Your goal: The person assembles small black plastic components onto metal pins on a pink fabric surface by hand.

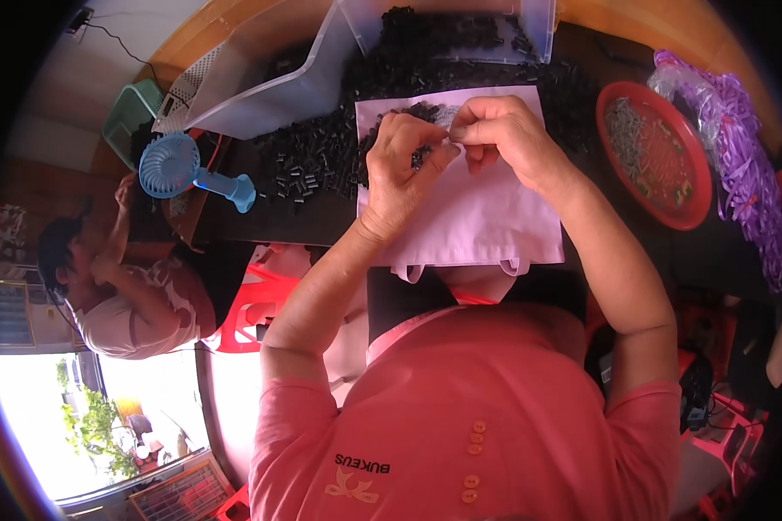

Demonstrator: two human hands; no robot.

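Observation:
My left hand (400, 163) and my right hand (511, 139) meet fingertip to fingertip over a pink cloth bag (487, 217) spread flat on the table. Both are closed in a pinch. Whatever lies between the fingertips is too small to make out. Beneath the hands, on the bag's upper part, is a patch of small grey pieces (444, 115) beside some short black tube-like pieces (421, 111). More loose black pieces (297, 176) lie heaped on the dark table to the left of the bag and beyond it.
Clear plastic bins (274, 102) stand at the back, one holding black pieces. At right are a red round tray (699, 208) with small silvery pieces and a bundle of purple strips (743, 139). A blue fan (169, 165) stands at left; another person (139, 304) sits beyond it.

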